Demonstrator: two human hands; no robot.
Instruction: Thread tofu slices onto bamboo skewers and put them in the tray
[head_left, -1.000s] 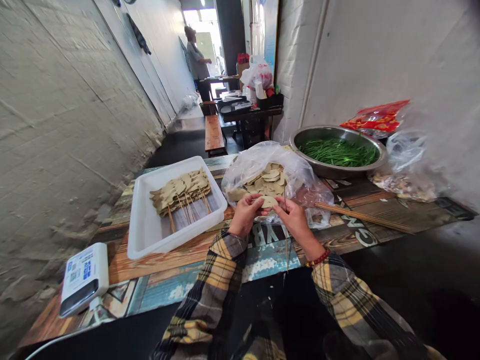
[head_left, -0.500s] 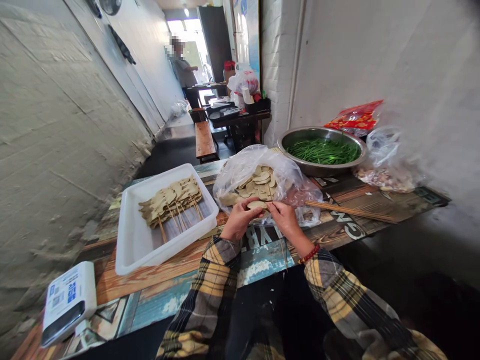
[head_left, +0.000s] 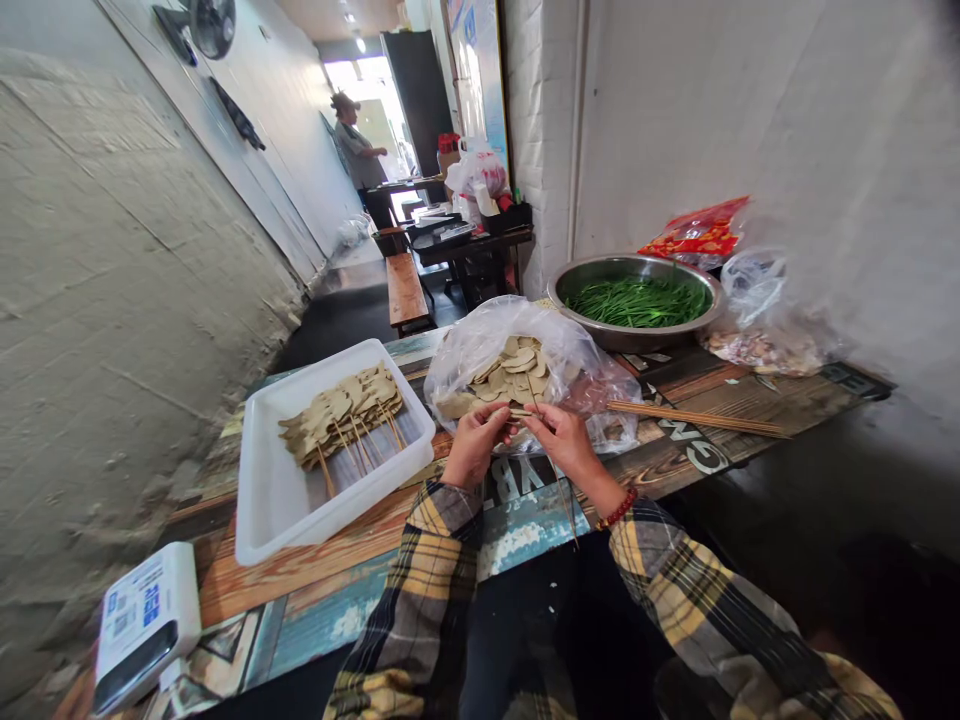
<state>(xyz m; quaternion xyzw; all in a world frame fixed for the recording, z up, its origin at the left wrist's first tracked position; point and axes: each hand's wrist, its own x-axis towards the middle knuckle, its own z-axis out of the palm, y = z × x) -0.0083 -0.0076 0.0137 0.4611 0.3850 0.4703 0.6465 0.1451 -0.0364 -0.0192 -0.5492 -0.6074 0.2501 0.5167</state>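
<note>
"Holding what, please, are the two hands?"

"The left hand (head_left: pixel 475 442) pinches one pale slice (head_left: pixel 520 412), thumb against fingers, with no wide gap. The right hand (head_left: pixel 564 440) is closed about a thin stick (head_left: pixel 559 488), and its fingertips meet the other end of this slice."

"Is the slice on the stick?"

"This I cannot tell, because the slice is turned with its edge to us and the fingers cover a part."

"And where is it exactly?"

"Between the two hands, just in front of an open plastic bag (head_left: pixel 480 335), which holds a heap of similar slices (head_left: pixel 517 368)."

"What lies around?"

"To the left of the bag is a white tray (head_left: pixel 259 500); in it lie skewered slices (head_left: pixel 341 408), side by side, their sticks pointing toward the person. To the right, a bundle of sticks (head_left: pixel 701 419) rests on the table (head_left: pixel 315 578). Behind it stands a metal bowl (head_left: pixel 637 336) with long green vegetables (head_left: pixel 637 302)."

"And further away?"

"A white device (head_left: pixel 146 625) is at the near left corner. Well apart, beyond a wooden bench (head_left: pixel 406 288), another person (head_left: pixel 355 150) stands."
</note>
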